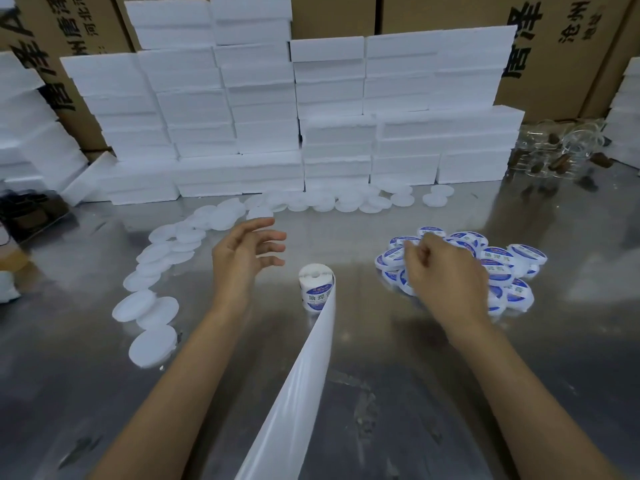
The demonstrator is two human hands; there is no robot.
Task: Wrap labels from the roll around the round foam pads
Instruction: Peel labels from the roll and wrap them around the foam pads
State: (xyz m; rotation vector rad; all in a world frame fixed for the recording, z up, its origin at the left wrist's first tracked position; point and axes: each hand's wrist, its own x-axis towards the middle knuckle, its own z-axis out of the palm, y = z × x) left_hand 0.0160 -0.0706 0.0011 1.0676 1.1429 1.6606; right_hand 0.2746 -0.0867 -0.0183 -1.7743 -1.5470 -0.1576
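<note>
Standing upright on the metal table (398,393), the label roll (316,287) sits between the two hands, just below and right of the left hand (242,252) and well left of the right hand (441,271). Its bare white backing strip (304,386) trails from the roll toward the viewer, running between the forearms.

The left hand hovers with fingers spread and relaxed, holding nothing. Beyond and to the left of it, plain foam pads (156,306) lie in a curving line that sweeps across the table. The right hand hangs over the pile of labelled pads (498,268), fingers curled loosely inward; whether the fingertips pinch anything cannot be told. The pile, with blue and white bands, spreads under and to the right of that hand.

Past both hands, stacked white foam blocks (294,116) form a wall along the far edge of the table, with cardboard boxes (433,15) behind them. Clear plastic containers (561,147) lie far beyond the right hand.
</note>
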